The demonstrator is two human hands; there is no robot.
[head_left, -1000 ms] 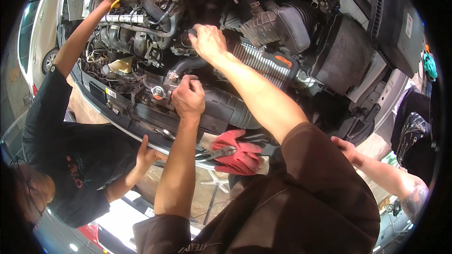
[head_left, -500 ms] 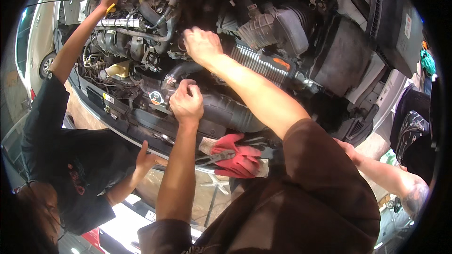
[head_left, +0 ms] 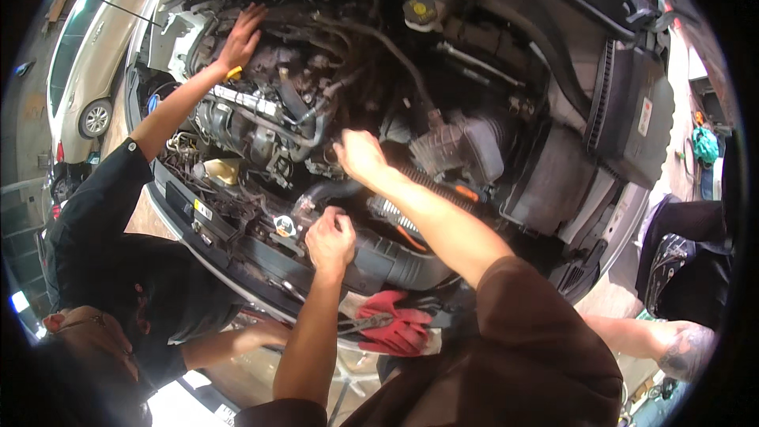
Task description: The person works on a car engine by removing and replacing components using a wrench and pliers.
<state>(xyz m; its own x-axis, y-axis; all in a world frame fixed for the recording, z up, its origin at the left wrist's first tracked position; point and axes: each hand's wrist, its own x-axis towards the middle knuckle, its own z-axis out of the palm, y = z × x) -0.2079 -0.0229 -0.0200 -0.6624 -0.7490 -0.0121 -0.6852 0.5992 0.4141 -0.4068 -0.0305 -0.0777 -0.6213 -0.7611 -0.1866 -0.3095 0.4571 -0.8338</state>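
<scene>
My left hand (head_left: 330, 241) is curled closed above the front of the engine bay, beside a black hose (head_left: 330, 190) and a round radiator cap (head_left: 285, 226). Whatever its fingers grip, if anything, is hidden. Deeper in, my right hand (head_left: 361, 156) reaches between the engine (head_left: 237, 130) and the ribbed air intake duct (head_left: 443, 146). Its fingers are bent closed around something I cannot make out. Red work gloves (head_left: 399, 328) lie on the front edge below my hands, with pliers (head_left: 371, 321) on top.
At the left, a co-worker's hand (head_left: 243, 35) with a yellow wristband rests on the engine's far side. Another person's tattooed forearm (head_left: 684, 352) shows at lower right. A black box (head_left: 632, 122) stands at the bay's right side; a pale car (head_left: 99, 71) is parked beyond.
The view has shifted, showing more of the bay's far side. My hands keep nearly the same places over the engine. The co-worker's lower hand has moved toward my left forearm.
</scene>
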